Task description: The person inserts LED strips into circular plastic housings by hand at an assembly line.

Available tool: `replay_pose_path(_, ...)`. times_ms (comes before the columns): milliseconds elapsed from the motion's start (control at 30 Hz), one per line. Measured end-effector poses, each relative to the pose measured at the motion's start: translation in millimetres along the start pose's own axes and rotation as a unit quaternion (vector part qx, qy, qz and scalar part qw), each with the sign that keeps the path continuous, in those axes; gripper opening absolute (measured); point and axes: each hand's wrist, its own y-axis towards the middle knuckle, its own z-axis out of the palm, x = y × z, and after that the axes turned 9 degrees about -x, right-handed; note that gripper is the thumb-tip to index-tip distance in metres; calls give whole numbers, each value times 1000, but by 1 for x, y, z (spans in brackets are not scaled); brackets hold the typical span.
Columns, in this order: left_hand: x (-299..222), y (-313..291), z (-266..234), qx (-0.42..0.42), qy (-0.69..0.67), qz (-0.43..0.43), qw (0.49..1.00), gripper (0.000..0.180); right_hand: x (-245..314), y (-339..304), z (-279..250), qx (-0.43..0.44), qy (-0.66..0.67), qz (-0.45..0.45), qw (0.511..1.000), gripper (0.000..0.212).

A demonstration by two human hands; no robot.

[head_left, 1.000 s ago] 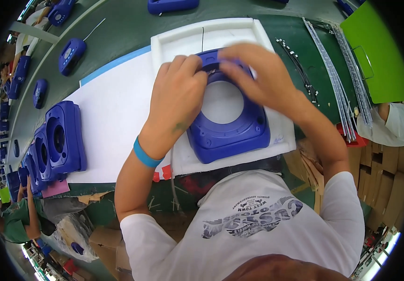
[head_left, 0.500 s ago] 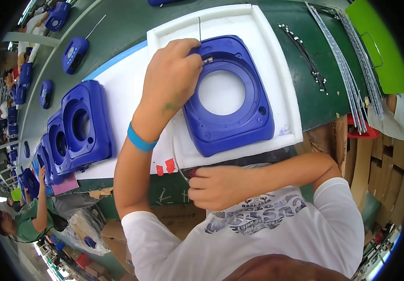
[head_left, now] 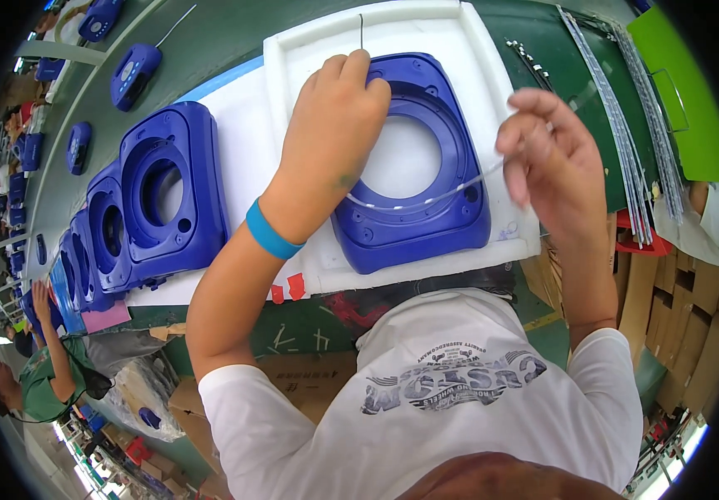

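A blue plastic housing (head_left: 451,225) with a large round opening lies in a white foam tray (head_left: 505,108) in front of me. My left hand (head_left: 338,121) is closed at its upper-left corner, beside the opening; what the fingers hold is hidden. A thin black rod (head_left: 361,33) stands out above these fingers. A thin flexible strip with light segments (head_left: 413,205) bows across the housing, from under my left hand to my right. Raised over the tray's right edge, my right hand (head_left: 555,154) is partly blurred, with the strip between its fingers.
Several similar blue housings (head_left: 209,175) stand in a row at left, near a co-worker in green (head_left: 51,375). Black cables (head_left: 530,62) and bundled silvery strips (head_left: 609,117) lie at right, by a green panel (head_left: 684,92). Red pieces (head_left: 295,286) sit at the near edge.
My right hand has risen from the table's near edge to the tray's right side, bringing the strip across the housing. My left hand has shifted slightly right and up.
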Motion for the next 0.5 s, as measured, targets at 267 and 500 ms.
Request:
replay_pose_path(267,15,3,-15,33,-53,37,997,5,-16,19,-3,-34,-75,72,994,44)
replay_pose_path(500,19,6,-1,14,-196,-166,966,25,-24,25,-2,-21,-225,50,973,62)
